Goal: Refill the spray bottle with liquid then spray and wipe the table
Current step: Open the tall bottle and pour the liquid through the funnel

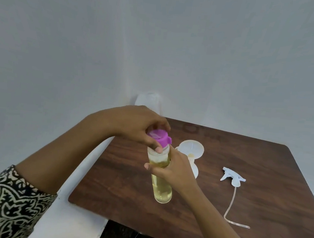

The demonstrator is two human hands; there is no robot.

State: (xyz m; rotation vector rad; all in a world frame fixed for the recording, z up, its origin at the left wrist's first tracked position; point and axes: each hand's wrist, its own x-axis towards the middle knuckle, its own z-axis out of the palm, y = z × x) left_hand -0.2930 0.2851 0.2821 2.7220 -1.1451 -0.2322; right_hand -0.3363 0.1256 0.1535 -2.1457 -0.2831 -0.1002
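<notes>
A tall clear bottle (161, 187) of pale yellow liquid stands on the brown wooden table (260, 185). My right hand (172, 167) grips its upper body. My left hand (136, 124) comes from above and pinches the purple cap (159, 137) on the bottle's neck. Behind my right hand stands the spray bottle (195, 171), mostly hidden, with a pale funnel (191, 149) sitting in its mouth. The white trigger spray head (232, 177) lies on the table to the right, its long thin tube (230, 207) trailing toward me.
The table sits in a corner of light grey walls. A white ledge (72, 206) runs along its left side. A pale translucent object (150, 101) stands in the corner behind my left hand. Bare tabletop shows at right and front.
</notes>
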